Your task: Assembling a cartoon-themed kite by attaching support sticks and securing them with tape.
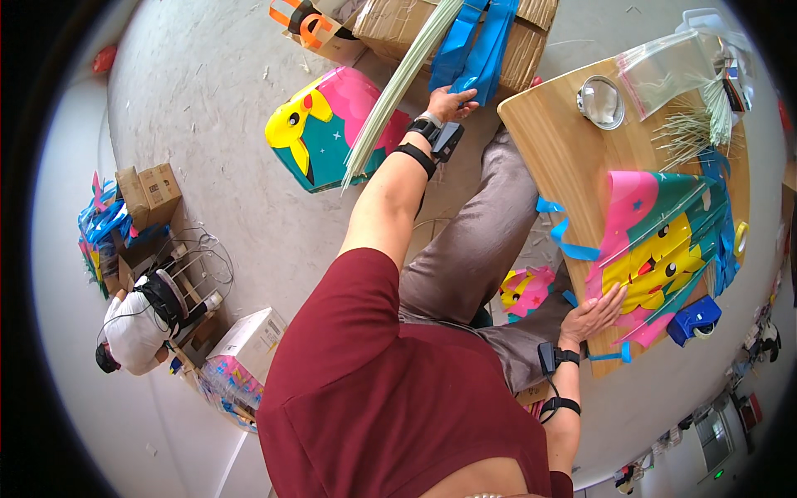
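Observation:
My left hand [451, 104] is closed on the lower ends of long blue plastic strips [475, 41], which hang over a cardboard box. Close by, a bundle of thin pale green sticks [407, 87] slants past my left wrist. My right hand [594, 316] lies flat, fingers stretched, on the near edge of a kite [643, 274] on the wooden table. The kite is pink, green and yellow with a cartoon face, and thin clear rods cross it. Blue strips [574, 241] stick out from its sides. Both wrists wear black straps with small devices.
On the wooden table [564, 124] are a round tin [600, 103], a clear plastic bag [668, 73], thin sticks [685, 133] and a blue tape dispenser [695, 320]. A stack of printed sheets [336, 124] sits left of my arm by the cardboard box [390, 25]. Far left, another person [137, 328] sits working.

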Demonstrator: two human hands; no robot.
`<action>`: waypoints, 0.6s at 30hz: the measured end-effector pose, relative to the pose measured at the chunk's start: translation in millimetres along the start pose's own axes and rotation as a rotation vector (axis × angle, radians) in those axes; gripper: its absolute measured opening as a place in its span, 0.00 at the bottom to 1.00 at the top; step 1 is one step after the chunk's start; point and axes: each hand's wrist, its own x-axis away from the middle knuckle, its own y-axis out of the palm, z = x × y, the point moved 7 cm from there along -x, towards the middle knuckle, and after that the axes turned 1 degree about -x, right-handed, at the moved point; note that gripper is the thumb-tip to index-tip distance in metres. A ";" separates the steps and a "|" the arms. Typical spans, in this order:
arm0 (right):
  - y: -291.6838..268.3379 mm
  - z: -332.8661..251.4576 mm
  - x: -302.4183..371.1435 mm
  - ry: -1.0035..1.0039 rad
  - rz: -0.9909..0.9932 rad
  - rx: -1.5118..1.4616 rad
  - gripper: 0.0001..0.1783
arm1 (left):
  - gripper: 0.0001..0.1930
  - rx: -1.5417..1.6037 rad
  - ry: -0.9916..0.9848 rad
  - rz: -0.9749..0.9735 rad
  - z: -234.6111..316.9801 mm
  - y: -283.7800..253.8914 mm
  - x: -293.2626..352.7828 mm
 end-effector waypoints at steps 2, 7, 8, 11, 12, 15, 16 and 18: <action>0.9 -1.8 -1.1 -0.005 0.005 -0.009 0.31 | 0.14 -0.065 -0.021 -0.034 0.3 -8.3 -4.0; -0.2 3.2 0.4 0.011 0.005 0.012 0.31 | 0.13 -0.296 0.082 0.069 11.8 -0.8 6.9; -1.0 3.5 0.5 0.014 0.007 0.013 0.31 | 0.12 -0.373 0.074 0.112 18.1 1.7 16.6; -1.2 1.4 -0.3 0.011 0.010 0.004 0.31 | 0.11 -0.369 0.144 0.161 25.0 -2.2 20.5; -1.1 0.5 -0.4 0.010 0.010 0.003 0.31 | 0.11 -0.371 0.148 0.163 22.4 -6.7 15.9; 0.7 -3.1 -0.8 0.004 0.012 -0.015 0.31 | 0.09 -0.239 0.159 0.147 22.3 -19.9 9.7; 0.5 -0.9 0.3 0.007 0.011 -0.011 0.31 | 0.08 -0.257 0.161 0.146 21.8 -14.5 11.1; 0.5 3.8 1.7 0.018 0.009 -0.009 0.31 | 0.07 -0.278 0.162 0.139 20.2 -3.5 14.4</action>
